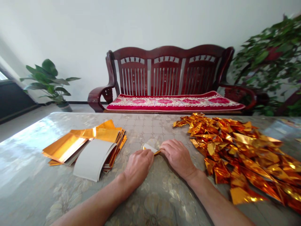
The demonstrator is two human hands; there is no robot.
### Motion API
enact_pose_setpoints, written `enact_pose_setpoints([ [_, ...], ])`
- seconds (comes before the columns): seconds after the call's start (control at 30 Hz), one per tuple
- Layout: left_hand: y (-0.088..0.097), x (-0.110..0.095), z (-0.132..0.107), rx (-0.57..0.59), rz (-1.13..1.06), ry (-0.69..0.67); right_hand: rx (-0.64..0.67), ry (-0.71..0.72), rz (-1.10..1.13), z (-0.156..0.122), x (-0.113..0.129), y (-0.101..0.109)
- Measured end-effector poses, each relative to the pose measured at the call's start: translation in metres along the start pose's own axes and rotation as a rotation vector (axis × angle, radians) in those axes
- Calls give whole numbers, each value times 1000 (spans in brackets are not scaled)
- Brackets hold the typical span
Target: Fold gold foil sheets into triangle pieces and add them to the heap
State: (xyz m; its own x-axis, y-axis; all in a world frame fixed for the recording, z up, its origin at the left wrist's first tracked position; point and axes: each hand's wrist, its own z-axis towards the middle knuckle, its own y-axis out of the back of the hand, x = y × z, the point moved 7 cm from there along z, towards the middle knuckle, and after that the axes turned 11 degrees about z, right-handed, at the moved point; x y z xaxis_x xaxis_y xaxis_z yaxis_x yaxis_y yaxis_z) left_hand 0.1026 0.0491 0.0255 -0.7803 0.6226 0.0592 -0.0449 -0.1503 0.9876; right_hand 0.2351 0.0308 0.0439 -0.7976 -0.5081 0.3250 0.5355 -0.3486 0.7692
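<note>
Both hands meet over a small sheet of gold foil paper [150, 148], its pale grey back partly turned up and a narrow gold edge showing. My left hand [140, 162] grips its near left side with closed fingers. At the right end, my right hand [176, 156] pinches the sheet between thumb and fingers. My fingers cover much of the paper, so its full folded shape is hidden. To the left lies a stack of flat gold foil sheets [68, 146], some with the grey back [92, 159] up. A large heap of folded gold foil pieces [225, 141] spreads on the right.
The table [150, 201] has a patterned, glossy cover. A clear plastic bag [279, 128] lies at its far right. Beyond stands a dark red wooden bench [166, 75] with a red floral cushion [176, 102]. Potted plants [50, 81] flank it.
</note>
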Motion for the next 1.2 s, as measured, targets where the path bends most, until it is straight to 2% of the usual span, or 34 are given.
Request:
enact_pose_setpoints([
  [0.1, 6, 10, -4, -109, -204, 22, -150, -84, 164, -2, -8, 8],
  [0.23, 11, 20, -9, -262, -421, 58, -221, -99, 315, -3, -7, 14],
  [0.6, 19, 18, -16, -491, -531, -55, -344, -72, 541, 2, 15, 31],
  [0.8, 22, 15, -16, -485, -574, -44, -366, -105, 595, 3, 17, 33],
  [1.2, 16, 11, -15, -414, -592, -53, -257, -70, 576, 7, 18, 33],
])
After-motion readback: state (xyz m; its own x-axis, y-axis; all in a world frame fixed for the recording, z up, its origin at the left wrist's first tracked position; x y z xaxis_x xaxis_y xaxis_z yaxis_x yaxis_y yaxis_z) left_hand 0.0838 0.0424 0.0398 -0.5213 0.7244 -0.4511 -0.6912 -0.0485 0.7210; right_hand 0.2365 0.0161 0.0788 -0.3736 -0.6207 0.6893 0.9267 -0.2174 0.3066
